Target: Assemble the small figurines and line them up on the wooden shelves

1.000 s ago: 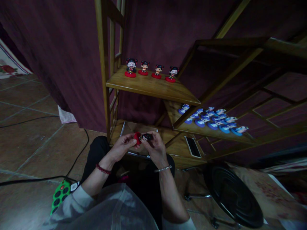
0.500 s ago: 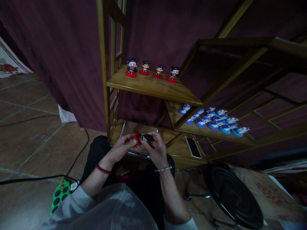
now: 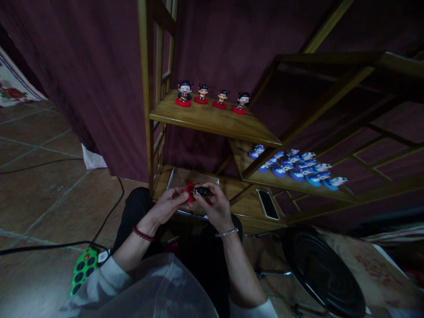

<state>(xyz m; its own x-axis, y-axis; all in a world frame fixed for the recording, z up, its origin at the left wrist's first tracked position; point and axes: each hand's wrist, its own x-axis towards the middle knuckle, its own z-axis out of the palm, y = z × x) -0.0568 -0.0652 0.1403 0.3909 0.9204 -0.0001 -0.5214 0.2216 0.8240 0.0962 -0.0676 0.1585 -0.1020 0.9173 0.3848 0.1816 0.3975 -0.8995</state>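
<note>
Between my two hands, over my lap, is a small figurine (image 3: 200, 191) with black hair, lying sideways on its red round base (image 3: 190, 191). My left hand (image 3: 170, 203) pinches the base between thumb and fingers. The fingers of my right hand (image 3: 217, 205) are closed around the head end. Behind the hands, on the low wooden shelf, lies a shallow open box (image 3: 180, 176), partly covered by them. Up on the wooden shelf (image 3: 212, 121) stand several similar figurines (image 3: 184, 92) on red bases.
Several blue-and-white figurines (image 3: 298, 165) stand on a middle shelf to the right. A phone (image 3: 267, 204) lies on the low shelf. At the lower right is a black round stool (image 3: 324, 269). A green device (image 3: 85, 267) and black cables (image 3: 49, 248) lie on the floor at left.
The figurine has turned a little in my hands, its dark side now facing up more. The whole view has shifted slightly; both hands keep their hold.
</note>
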